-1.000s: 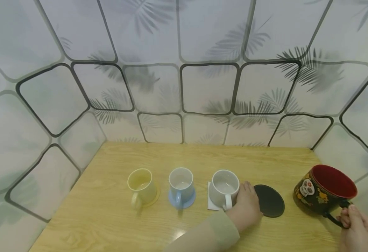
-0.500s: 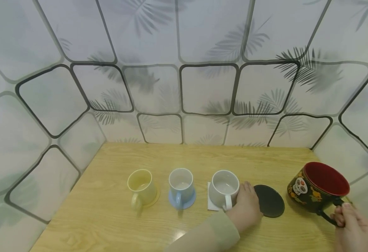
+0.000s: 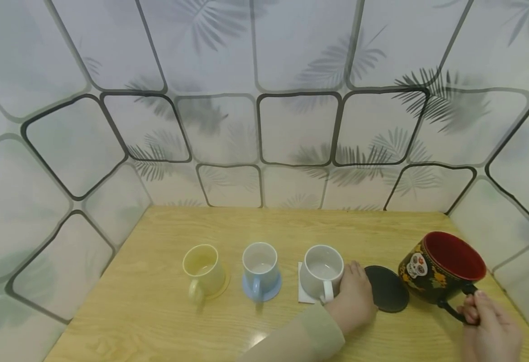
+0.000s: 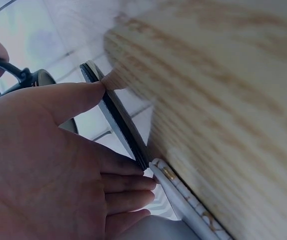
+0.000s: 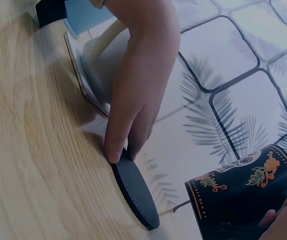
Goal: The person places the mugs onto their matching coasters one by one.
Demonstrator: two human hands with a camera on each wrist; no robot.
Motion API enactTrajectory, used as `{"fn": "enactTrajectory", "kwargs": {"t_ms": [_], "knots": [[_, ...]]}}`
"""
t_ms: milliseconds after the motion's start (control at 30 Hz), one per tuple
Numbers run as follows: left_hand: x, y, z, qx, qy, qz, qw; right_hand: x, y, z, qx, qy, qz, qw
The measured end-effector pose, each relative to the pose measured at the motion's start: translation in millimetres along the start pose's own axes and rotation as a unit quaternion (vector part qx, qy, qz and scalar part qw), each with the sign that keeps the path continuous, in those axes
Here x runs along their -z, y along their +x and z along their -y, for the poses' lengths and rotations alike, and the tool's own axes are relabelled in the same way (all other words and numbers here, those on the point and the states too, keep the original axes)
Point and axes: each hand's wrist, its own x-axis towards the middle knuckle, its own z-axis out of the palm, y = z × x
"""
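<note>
My right hand grips the black handle of a large mug, red inside, with a skull and flowers on its dark outside. The mug leans left, close to a round black coaster. Between that coaster and a white mug lies my left hand. Its thumb and index fingertips touch the coaster's edge, the fingers fairly straight in the left wrist view. The right wrist view shows the coaster's stitched rim under those fingertips. A square white coaster lies under the white mug.
Left of the white mug stand a light blue mug on a blue coaster and a yellow mug on a yellow coaster. Patterned walls border the wooden table at the back and sides.
My right hand has carried the dark skull mug left, from the table's right side to beside the black coaster. My left hand has stayed in place at the coaster's edge.
</note>
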Motion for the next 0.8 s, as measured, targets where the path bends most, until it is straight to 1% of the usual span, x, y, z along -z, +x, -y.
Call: {"fn": "enactTrajectory", "kwargs": {"t_ms": [100,167,233,300,600,800], "knots": [[-0.5,-0.1,0.1,-0.004,-0.001,-0.002,1.0,3.6,-1.7,-3.1,-0.006,0.024,0.047,0.9986],[-0.5,-0.3,0.5,-0.006,-0.001,-0.002,1.0,4.6,-2.9,-5.2,-0.008,0.025,0.063,0.9977],[-0.2,-0.8,1.0,-0.007,-0.003,-0.002,1.0,4.7,-4.1,-6.9,-0.011,0.023,0.066,0.9975],[0.0,-1.1,1.2,-0.007,-0.006,-0.002,1.0,4.0,-5.4,-8.3,-0.014,0.018,0.061,0.9979],[0.0,-3.4,2.1,-0.006,-0.013,-0.009,0.9999,-1.5,-9.7,-11.5,-0.033,-0.028,0.038,0.9983],[-0.1,-4.0,2.3,-0.005,-0.011,-0.019,0.9997,-0.5,-12.0,-16.0,-0.033,-0.04,0.058,0.997]]}}
